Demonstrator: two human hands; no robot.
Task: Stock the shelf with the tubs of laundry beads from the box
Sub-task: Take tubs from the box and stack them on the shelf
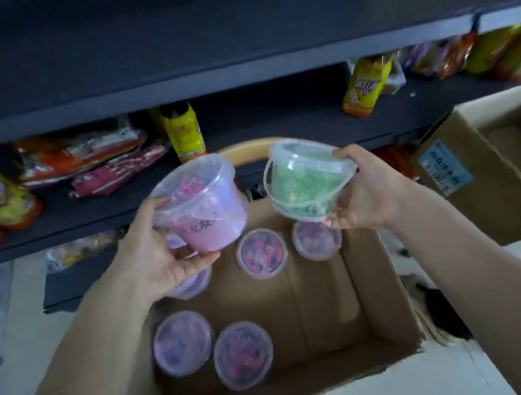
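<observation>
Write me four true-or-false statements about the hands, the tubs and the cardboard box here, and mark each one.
1. The left hand holds a clear plastic tub of pink beads. True.
2. The right hand is empty. False: it grips a clear plastic tub of green beads.
3. The brown cardboard box is empty. False: several lidded tubs of purple-pink beads sit in it.
4. Neither held tub rests on the dark shelf. True.

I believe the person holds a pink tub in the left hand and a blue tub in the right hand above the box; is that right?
Not quite: in the head view the right hand holds a green tub, not blue. The left hand holds the pink tub, both above the box.
</observation>
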